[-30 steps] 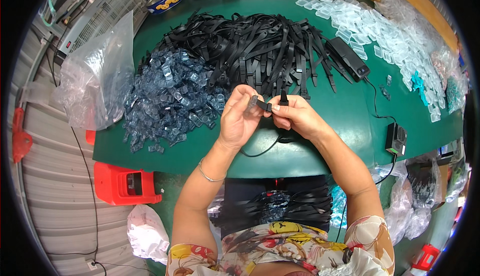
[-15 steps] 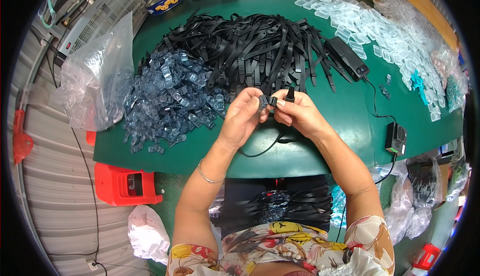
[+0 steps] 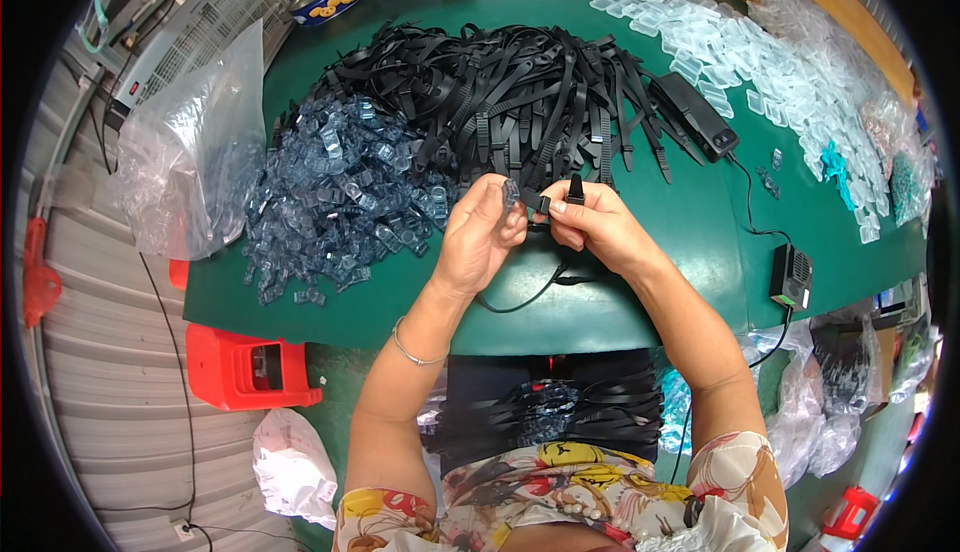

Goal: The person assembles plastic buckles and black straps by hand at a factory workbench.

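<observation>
Over the middle of the green table [image 3: 680, 297], my left hand [image 3: 474, 240] pinches a small translucent blue-grey plastic clip [image 3: 511, 193] between thumb and fingers. My right hand [image 3: 604, 229] grips a black ribbed strap [image 3: 576, 189], its tip poking up above the fingers and a short end reaching toward the clip. A narrow gap separates the strap end from the clip. Behind both hands lies a big heap of black straps [image 3: 540, 92]. To the left of my left hand is a pile of the same blue-grey clips [image 3: 340, 192].
Clear plastic pieces [image 3: 760, 72] spread over the right side. A black device [image 3: 693, 115] is wired to a black adapter [image 3: 792, 277]. A clear plastic bag [image 3: 190, 162] stands at the left, above a red stool [image 3: 240, 367]. More straps and clips lie on my lap.
My left hand has shifted slightly left with the clip, which has come away from the strap end. My right hand has barely moved and still grips the strap.
</observation>
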The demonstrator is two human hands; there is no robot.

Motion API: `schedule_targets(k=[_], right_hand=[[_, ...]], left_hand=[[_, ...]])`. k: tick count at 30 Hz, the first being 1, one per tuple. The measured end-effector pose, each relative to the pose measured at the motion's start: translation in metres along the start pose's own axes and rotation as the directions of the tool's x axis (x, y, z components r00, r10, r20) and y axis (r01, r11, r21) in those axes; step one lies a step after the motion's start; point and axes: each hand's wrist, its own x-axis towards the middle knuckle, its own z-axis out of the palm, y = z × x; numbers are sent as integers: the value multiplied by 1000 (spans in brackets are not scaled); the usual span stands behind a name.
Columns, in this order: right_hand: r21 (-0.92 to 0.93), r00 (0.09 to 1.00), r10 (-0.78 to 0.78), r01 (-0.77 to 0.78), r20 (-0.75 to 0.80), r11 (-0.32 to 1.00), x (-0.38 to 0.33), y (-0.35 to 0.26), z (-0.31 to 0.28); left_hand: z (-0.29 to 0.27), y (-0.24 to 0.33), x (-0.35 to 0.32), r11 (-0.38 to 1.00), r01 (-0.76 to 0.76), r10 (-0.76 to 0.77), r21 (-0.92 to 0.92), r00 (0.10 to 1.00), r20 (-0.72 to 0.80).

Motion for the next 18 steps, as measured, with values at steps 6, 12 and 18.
schedule_targets(k=[6, 12, 18], right_hand=[[45, 999, 36, -37, 14, 998, 1, 1, -1], [178, 998, 17, -28, 64, 984, 1, 2, -6], [135, 998, 39, -45, 42, 990, 0, 0, -4]], left_hand=[[0, 0, -1, 1000, 7, -7, -23, 1000, 16], [-1, 0, 0, 996, 33, -28, -79, 998, 60], [2, 0, -1, 997, 34, -28, -72, 997, 78]])
